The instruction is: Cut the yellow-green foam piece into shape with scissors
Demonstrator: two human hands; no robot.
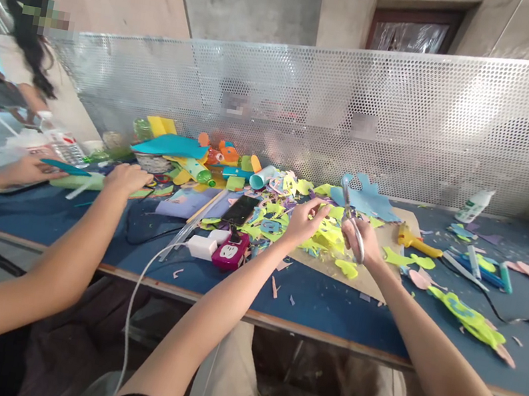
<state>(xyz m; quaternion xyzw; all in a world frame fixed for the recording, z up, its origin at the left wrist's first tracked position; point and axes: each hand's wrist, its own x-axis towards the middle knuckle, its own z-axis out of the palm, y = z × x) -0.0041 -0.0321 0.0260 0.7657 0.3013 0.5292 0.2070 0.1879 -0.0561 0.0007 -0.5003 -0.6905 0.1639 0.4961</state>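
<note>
My right hand (pixel 365 240) is closed around a pair of scissors (pixel 348 202), which point up and away over the paper scraps. Just left of it, my left hand (pixel 305 222) is raised above the heap with its fingertips drawn together. What they pinch, if anything, blends into the lime-green paper scraps (pixel 284 228) behind. Under both hands lies a brown sheet of cardboard (pixel 375 281), partly covered by scraps. A light-blue cut sheet (pixel 370 199) rests beyond the scissors.
A yellow glue gun (pixel 416 242), a white bottle (pixel 475 206) and a lime-green cutout (pixel 468 316) lie to the right. Left are a phone (pixel 241 209), a pink power adapter (pixel 231 251) and a co-worker's hands (pixel 128 179). A perforated metal panel (pixel 281 99) borders the table's back.
</note>
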